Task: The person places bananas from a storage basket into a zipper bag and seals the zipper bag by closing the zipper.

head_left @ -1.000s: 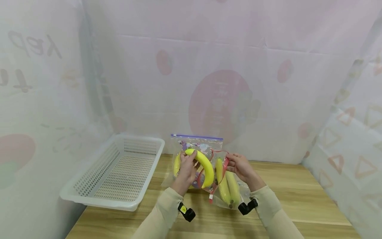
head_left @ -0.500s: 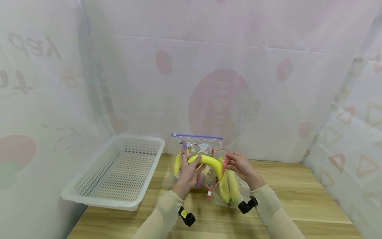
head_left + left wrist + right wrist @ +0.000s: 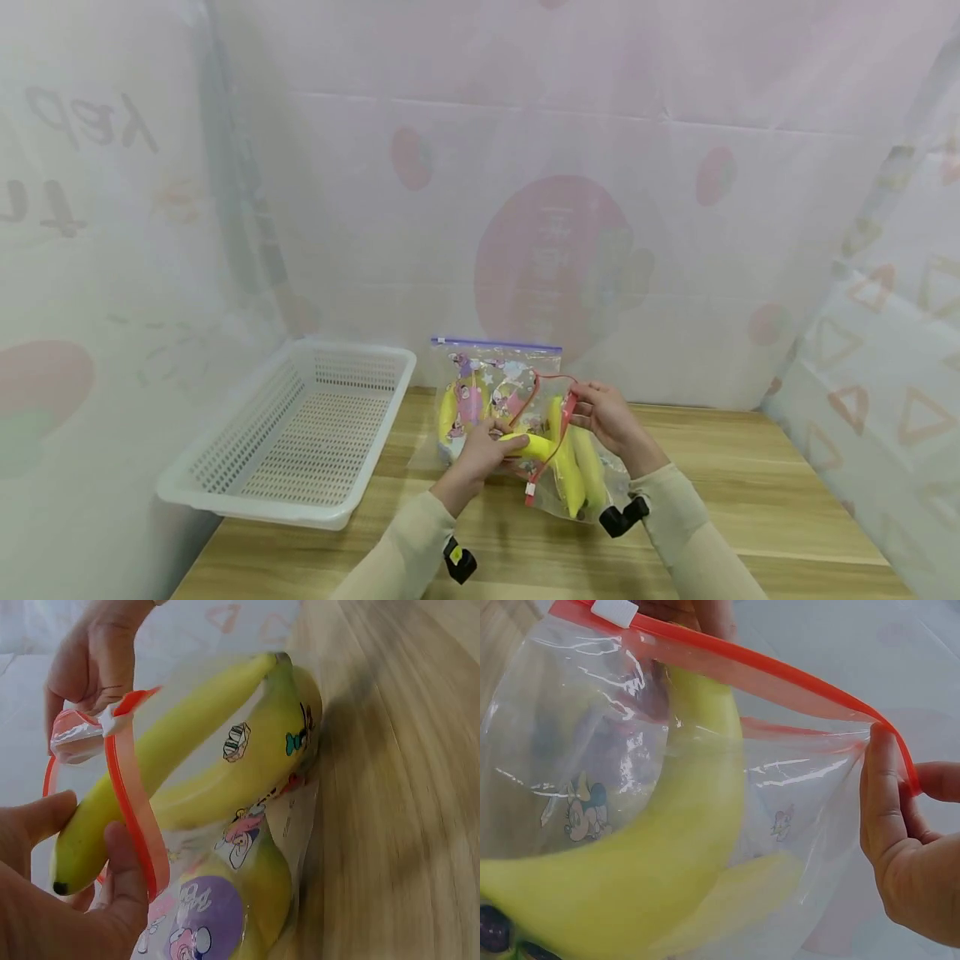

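My left hand [image 3: 480,460] pinches the dark-tipped end of a yellow banana [image 3: 94,836] between thumb and fingers. The rest of the banana runs through the mouth of a clear zip bag [image 3: 780,787] and lies inside it. That bag has a red zip edge with a white slider [image 3: 615,610] and cartoon prints. My right hand [image 3: 606,418] pinches the far part of the red edge, and the mouth gapes. Another banana [image 3: 590,471] shows inside the bag. Dark round things [image 3: 493,928] show at the bag's bottom in the right wrist view.
Behind and to the left, a clear printed bag with a purple zip [image 3: 495,342] leans near the back wall, with yellow bananas [image 3: 447,415] inside. A white slotted plastic basket [image 3: 300,442] stands at the left on the wooden table [image 3: 735,483]. Printed cloth surrounds the table.
My left hand has turned the banana and moved it down and right, from in front of the purple-zip bag into the red-zip bag. My right hand keeps its place on the edge.
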The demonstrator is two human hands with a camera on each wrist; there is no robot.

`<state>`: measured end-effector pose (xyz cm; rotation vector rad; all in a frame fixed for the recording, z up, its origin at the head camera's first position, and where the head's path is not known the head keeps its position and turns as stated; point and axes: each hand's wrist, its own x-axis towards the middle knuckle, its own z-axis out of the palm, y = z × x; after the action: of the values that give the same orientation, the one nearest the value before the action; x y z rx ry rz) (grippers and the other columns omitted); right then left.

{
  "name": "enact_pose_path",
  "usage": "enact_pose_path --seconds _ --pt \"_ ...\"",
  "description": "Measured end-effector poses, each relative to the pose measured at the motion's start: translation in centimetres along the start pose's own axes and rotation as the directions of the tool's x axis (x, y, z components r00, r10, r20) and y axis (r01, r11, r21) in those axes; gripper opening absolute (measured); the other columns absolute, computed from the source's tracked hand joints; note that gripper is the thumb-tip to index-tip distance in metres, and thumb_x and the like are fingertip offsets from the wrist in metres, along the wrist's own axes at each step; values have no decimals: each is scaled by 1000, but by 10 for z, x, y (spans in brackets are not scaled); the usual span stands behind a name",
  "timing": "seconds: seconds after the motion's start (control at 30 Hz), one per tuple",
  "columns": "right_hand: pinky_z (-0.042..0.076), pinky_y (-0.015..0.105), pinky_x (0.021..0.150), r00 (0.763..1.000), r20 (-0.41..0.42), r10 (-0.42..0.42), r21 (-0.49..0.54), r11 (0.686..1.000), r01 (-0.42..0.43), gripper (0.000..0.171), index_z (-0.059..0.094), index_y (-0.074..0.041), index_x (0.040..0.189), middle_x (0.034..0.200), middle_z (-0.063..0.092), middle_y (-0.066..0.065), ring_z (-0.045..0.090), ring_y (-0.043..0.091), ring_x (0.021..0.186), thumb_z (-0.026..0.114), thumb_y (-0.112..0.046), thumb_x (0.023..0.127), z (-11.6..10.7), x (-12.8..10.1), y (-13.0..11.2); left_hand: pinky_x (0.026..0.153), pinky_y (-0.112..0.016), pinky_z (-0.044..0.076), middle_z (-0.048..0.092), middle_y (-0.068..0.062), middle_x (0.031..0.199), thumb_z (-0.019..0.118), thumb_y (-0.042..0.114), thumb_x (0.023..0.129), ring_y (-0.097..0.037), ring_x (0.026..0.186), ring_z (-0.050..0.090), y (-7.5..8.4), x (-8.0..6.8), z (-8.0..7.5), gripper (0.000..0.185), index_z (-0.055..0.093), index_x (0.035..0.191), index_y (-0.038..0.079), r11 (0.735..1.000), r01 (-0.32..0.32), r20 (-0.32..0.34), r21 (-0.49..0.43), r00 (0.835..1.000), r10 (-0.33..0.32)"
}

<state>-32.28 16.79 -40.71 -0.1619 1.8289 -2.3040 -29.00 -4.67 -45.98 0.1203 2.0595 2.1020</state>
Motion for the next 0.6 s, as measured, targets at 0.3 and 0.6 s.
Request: enact_pose_path --seconds 0.3,0.6 --pt "55 28 65 1000 -3 9 8 1000 -9 20 54 -3 86 78 57 6 60 14 67 45 -12 101 3 0 -1 64 -36 57 58 -16 95 69 14 87 -34 78 67 9 1 0 27 61 103 -7 994 11 80 112 997 -20" --pt "55 28 66 1000 12 10 7 1000 -10 21 54 -4 84 79 57 6 60 14 67 45 -13 101 4 0 -3 65 -36 57 64 -18 93 68 22 89 -21 72 69 8 7 8 30 55 98 -4 998 56 11 -20 998 -55"
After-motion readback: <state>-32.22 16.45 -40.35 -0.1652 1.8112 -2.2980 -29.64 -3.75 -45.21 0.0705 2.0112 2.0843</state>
